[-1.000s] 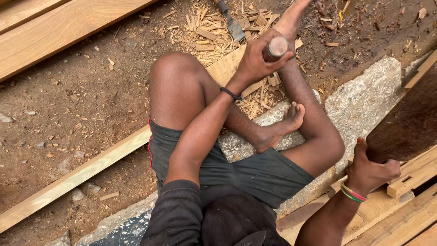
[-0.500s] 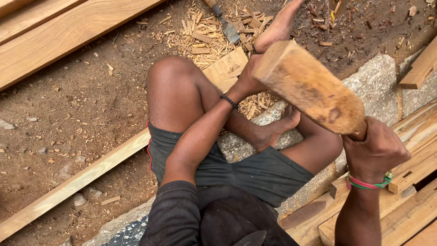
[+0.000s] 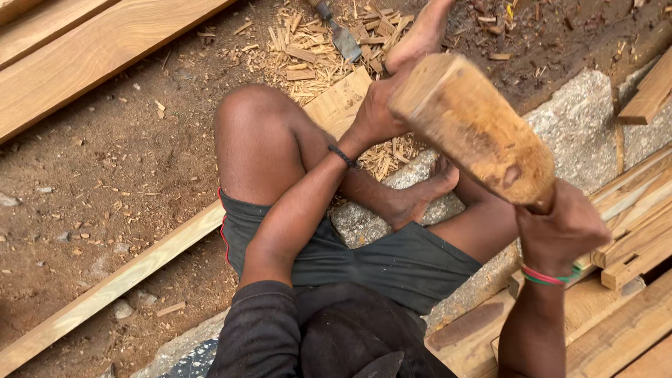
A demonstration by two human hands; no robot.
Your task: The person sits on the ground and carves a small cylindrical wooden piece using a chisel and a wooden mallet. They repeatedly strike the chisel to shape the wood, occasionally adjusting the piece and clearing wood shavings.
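Head view: my right hand [image 3: 563, 227] is clenched round the handle of a heavy wooden mallet [image 3: 472, 129], raised above my lap, its worn face turned toward me. My left hand [image 3: 374, 115] is closed on something hidden behind the mallet head, just over the long plank [image 3: 140, 262] I sit astride on the stone slab [image 3: 588, 133]. To strike well, I judge, I should keep the wrist firm and bring the head down square, clear of my left knuckles. A chisel [image 3: 336, 31] lies among the wood chips [image 3: 301, 52] ahead.

Left hand's [image 3: 374, 115] grip behind mallet [image 3: 476, 129]
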